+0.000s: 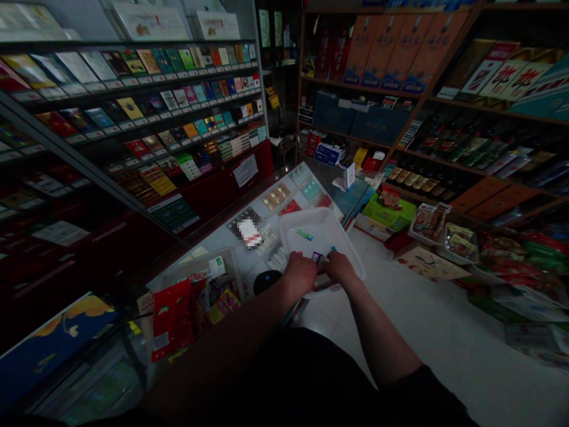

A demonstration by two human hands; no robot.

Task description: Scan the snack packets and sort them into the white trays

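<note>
A shallow white plastic tray (291, 228) rests at the edge of the glass counter, and both my hands reach into its near end. My left hand (301, 274) is closed, fingers curled downward, with a bit of red by its fingertips. Close beside it, my right hand (341, 268) is also closed, and a bit of blue shows just beyond its knuckles. Between the two hands is a small purple and white packet (317, 257); whether either hand grips it I cannot tell. Farther into the tray lies a slim green packet (304, 234).
Left of the tray, a bin (235, 261) holds a red bag (173, 314) and several snack packets. A dark rounded object (267, 281) sits between bin and tray. Cigarette shelves line the left; bottle shelves and snack boxes (389, 210) stand right of the tiled floor (400, 308).
</note>
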